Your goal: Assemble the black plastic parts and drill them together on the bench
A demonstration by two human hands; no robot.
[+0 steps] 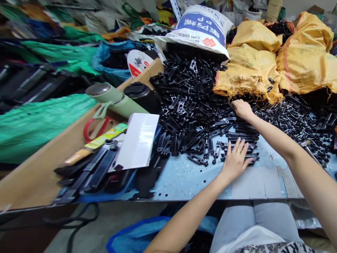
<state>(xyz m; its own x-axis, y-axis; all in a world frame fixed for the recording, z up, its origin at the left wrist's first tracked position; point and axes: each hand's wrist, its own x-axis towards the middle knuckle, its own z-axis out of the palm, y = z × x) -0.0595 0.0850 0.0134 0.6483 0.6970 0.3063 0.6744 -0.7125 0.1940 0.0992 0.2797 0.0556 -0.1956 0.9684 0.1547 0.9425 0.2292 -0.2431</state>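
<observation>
My left hand [236, 158] lies flat with its fingers spread on a row of black plastic bar-shaped parts [243, 135] lined up on the blue tabletop. Farther up, at the edge of a heap of loose black clip-like parts [184, 88], is my right hand [242, 109]. Its fingers are curled together, and whatever is between them is hidden. Several single black parts [216, 151] lie just left of my left hand. To the right of my right arm spreads a pile of small screws or pins with black ends [292, 116].
A white sack [200, 26] spills onto the heap; yellow woven sacks [250, 66] stand behind. At left are a green tumbler [126, 105], a black-lidded cup [139, 95], red-handled scissors [97, 128], a white card [137, 144] and a wooden side board [34, 172]. A screwdriver-like tool [312, 153] lies right.
</observation>
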